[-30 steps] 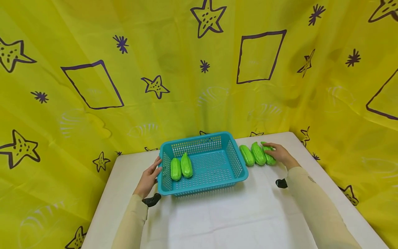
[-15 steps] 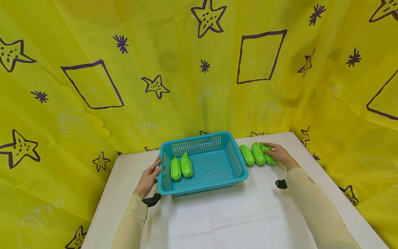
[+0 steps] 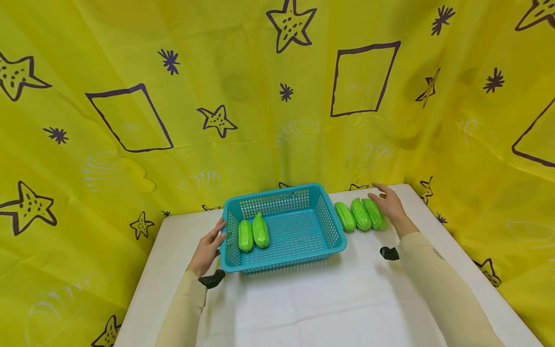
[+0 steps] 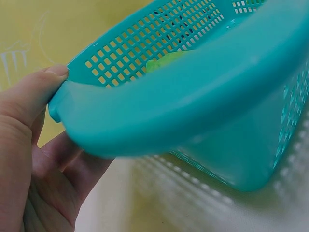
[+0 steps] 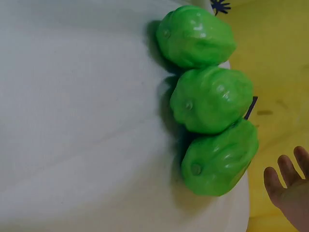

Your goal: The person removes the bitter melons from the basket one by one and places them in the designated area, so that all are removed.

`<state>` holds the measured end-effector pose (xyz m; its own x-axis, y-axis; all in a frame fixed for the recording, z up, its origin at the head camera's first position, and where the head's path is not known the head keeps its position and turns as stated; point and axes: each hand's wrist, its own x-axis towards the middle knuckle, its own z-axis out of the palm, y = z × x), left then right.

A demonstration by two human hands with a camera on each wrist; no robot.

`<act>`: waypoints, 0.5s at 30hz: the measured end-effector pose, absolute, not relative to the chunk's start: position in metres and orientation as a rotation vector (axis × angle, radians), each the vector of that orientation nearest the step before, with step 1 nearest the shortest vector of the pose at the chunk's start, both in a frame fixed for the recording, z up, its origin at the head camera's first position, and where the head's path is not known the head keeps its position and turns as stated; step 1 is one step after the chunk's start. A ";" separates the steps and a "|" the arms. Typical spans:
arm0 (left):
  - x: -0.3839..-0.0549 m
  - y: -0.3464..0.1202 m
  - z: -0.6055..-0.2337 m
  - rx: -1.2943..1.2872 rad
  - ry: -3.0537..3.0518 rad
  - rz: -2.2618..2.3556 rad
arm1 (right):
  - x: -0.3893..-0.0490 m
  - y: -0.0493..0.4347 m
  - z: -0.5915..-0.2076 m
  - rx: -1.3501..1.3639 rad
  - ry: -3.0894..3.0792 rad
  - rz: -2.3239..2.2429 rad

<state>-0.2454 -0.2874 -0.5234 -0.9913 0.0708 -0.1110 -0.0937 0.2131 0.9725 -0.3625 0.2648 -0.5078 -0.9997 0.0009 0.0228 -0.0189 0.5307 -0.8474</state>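
Observation:
A teal plastic basket [image 3: 284,265] with perforated walls stands on the table. My left hand [image 3: 207,253] holds its left end; in the left wrist view the thumb [image 4: 41,84] lies on the rim and the fingers lie below it. Two glossy green ridged gourds, a left one [image 3: 245,236] and a right one [image 3: 260,231], lie side by side in the basket's left part. Right of the basket three more lie in a row: a near gourd [image 3: 345,217], a middle gourd [image 3: 361,214] and an outer gourd [image 3: 374,214]. My right hand [image 3: 390,205], fingers extended and holding nothing, is beside the outer gourd.
A white cloth [image 3: 303,308] covers the table. Yellow curtains [image 3: 243,159] with dark star drawings hang close behind the table and along both sides. A black wrist device [image 3: 212,278] sits at the left wrist and another black device [image 3: 389,253] at the right.
My right hand has let go of the outer gourd and moved slightly up and away from it. That gourd now lies against the middle one. The left hand and basket stay put.

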 end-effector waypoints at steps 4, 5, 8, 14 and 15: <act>-0.245 -0.287 -0.523 -0.024 2.341 1.897 | -0.360 0.252 -0.492 -0.042 -2.610 1.639; -0.245 -0.287 -0.523 -0.025 2.342 1.896 | -0.359 0.249 -0.489 -0.053 -2.585 1.665; -0.245 -0.287 -0.524 -0.027 2.342 1.897 | -0.358 0.240 -0.478 -0.061 -2.519 1.774; -0.246 -0.288 -0.524 -0.030 2.335 1.904 | -0.352 0.219 -0.456 -0.039 -2.395 2.026; -0.246 -0.288 -0.524 -0.028 2.335 1.902 | -0.350 0.215 -0.453 -0.029 -2.379 2.060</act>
<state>-0.2464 -0.2877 -0.5242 -0.9915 0.0672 -0.1117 -0.0958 0.2054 0.9740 -0.3503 0.2153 -0.4532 -0.9998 0.0107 -0.0163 0.0176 0.1428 -0.9896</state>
